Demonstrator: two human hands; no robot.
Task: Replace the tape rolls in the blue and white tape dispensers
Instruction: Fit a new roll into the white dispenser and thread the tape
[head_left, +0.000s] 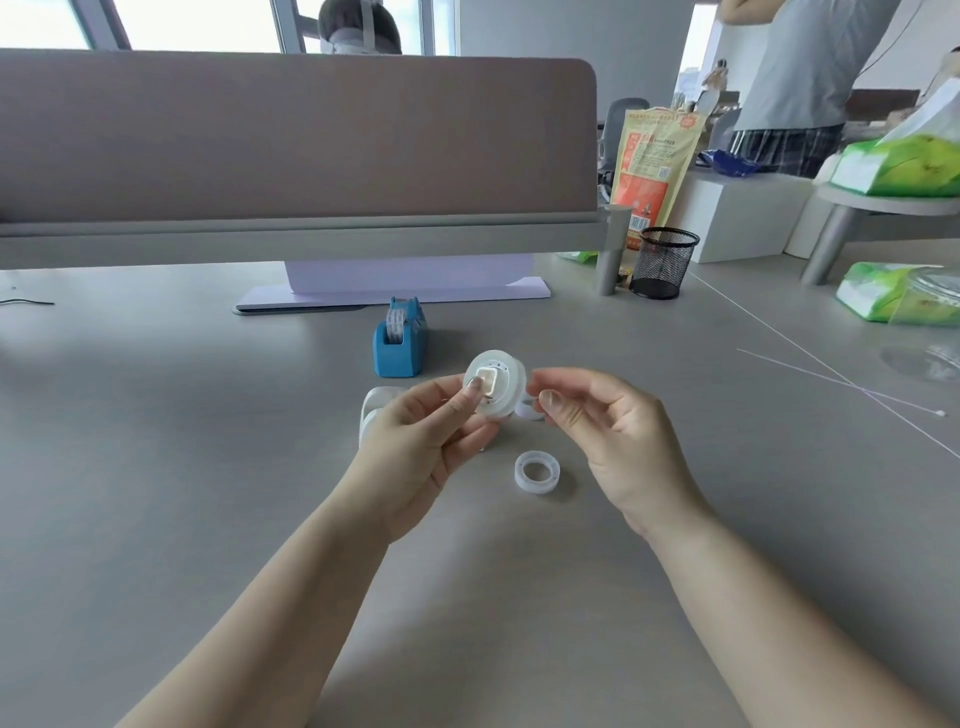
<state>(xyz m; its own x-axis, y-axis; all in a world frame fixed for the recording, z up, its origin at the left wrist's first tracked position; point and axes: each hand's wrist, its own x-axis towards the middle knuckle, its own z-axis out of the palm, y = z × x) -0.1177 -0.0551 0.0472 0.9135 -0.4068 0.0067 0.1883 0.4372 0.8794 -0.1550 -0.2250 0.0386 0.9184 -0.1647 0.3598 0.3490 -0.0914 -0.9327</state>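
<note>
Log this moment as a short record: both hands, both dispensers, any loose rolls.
left hand: pinches white tape roll with square hub, raised above table
right hand: loosely curled beside that roll; contact unclear
blue dispenser: upright on table, roll loaded
white dispenser: on table, mostly hidden behind left hand
loose roll: flat on table, between the hands
</note>
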